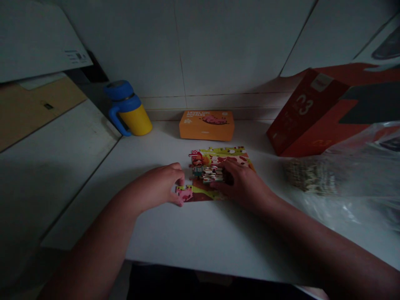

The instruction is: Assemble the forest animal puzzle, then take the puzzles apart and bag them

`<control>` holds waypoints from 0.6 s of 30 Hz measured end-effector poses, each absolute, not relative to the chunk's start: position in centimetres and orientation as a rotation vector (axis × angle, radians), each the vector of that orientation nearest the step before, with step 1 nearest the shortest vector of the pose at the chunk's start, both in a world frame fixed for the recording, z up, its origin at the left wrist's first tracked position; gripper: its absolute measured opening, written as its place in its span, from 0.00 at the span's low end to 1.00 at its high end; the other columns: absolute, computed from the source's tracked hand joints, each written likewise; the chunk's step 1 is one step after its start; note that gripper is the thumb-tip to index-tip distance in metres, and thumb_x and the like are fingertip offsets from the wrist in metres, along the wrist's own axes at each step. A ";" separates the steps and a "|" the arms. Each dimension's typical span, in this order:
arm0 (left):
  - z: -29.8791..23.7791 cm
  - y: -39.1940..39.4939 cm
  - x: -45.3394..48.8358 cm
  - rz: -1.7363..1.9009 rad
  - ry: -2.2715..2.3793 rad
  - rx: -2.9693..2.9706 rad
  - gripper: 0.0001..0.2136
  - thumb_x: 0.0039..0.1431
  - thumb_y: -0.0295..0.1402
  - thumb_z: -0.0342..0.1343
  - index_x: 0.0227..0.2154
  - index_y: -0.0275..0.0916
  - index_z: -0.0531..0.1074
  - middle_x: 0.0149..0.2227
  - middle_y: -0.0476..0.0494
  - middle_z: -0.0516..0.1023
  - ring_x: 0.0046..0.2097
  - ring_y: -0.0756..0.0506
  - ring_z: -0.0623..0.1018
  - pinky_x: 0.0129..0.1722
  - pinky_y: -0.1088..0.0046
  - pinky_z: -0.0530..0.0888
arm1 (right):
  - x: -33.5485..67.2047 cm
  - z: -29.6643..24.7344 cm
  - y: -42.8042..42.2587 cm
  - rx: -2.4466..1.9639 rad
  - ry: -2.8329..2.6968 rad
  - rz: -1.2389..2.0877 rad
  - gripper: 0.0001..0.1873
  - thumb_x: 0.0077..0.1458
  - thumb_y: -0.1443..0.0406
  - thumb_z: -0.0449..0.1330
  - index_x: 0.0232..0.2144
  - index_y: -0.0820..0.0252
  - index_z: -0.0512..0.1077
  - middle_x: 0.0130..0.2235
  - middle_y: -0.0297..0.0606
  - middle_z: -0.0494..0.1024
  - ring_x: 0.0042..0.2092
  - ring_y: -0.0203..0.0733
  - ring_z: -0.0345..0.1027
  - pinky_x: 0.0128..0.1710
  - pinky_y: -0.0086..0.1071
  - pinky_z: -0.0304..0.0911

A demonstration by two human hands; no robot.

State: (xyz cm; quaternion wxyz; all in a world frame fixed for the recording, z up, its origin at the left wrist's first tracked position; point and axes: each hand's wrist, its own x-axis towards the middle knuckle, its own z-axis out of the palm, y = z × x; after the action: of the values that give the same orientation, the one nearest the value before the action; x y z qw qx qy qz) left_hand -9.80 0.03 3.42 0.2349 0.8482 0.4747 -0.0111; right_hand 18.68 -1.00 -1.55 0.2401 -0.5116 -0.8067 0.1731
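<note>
A colourful jigsaw puzzle [225, 156] lies partly put together on the white table [200, 233]. My left hand [159, 185] rests at the puzzle's lower left corner, fingers curled and pinching a pink puzzle piece [185, 193]. My right hand [242, 183] lies on the puzzle's middle, fingers closed round a small stack of loose pieces [213, 174]. Both forearms reach in from the bottom of the view.
An orange puzzle box [206, 124] stands behind the puzzle by the wall. A yellow mug with a blue lid [129, 109] is at the back left. A large red carton [312, 112] and a clear plastic bag [350, 175] sit on the right.
</note>
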 end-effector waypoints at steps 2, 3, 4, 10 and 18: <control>3.4 0.1 -9.8 -0.034 1.297 2.311 0.15 0.48 0.38 0.73 0.37 0.42 0.77 0.43 0.47 0.76 0.41 0.43 0.76 0.41 0.70 0.68 | 18.6 -1.4 -1.0 -1.395 -2.208 0.472 0.25 0.59 0.53 0.69 0.55 0.57 0.76 0.60 0.52 0.78 0.61 0.61 0.73 0.58 0.54 0.70; 3.4 0.1 -9.9 -0.035 1.293 2.302 0.15 0.48 0.38 0.73 0.37 0.42 0.77 0.43 0.47 0.76 0.41 0.43 0.76 0.40 0.70 0.68 | 18.6 -1.4 -1.0 -1.396 -2.205 0.469 0.24 0.59 0.54 0.69 0.55 0.57 0.77 0.60 0.52 0.79 0.61 0.60 0.73 0.57 0.54 0.69; 3.3 0.1 -9.9 -0.033 1.288 2.293 0.15 0.48 0.38 0.73 0.37 0.42 0.76 0.42 0.48 0.75 0.40 0.44 0.76 0.39 0.71 0.67 | 18.7 -1.4 -1.0 -1.399 -2.203 0.466 0.24 0.59 0.54 0.69 0.55 0.57 0.77 0.60 0.52 0.78 0.61 0.60 0.72 0.57 0.54 0.69; 3.3 0.7 -10.5 -0.046 1.227 2.215 0.11 0.57 0.41 0.66 0.33 0.42 0.70 0.30 0.53 0.74 0.31 0.47 0.70 0.29 0.72 0.58 | 18.8 -2.0 -0.9 -1.420 -2.205 0.453 0.26 0.59 0.51 0.68 0.56 0.55 0.76 0.63 0.51 0.76 0.62 0.62 0.72 0.57 0.53 0.69; 3.4 1.7 -10.8 0.137 1.108 1.804 0.14 0.61 0.46 0.63 0.39 0.42 0.72 0.31 0.51 0.77 0.29 0.49 0.74 0.27 0.76 0.66 | 18.8 -1.4 -1.0 -1.370 -2.149 0.482 0.25 0.60 0.52 0.69 0.54 0.58 0.76 0.54 0.48 0.81 0.53 0.55 0.76 0.52 0.46 0.71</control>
State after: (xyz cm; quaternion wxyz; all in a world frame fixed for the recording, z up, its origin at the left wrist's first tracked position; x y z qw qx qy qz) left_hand -10.79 1.72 3.37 0.4882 0.7420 0.4559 0.0565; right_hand 18.82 -1.00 -1.43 0.2705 -0.5083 -0.7977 0.1790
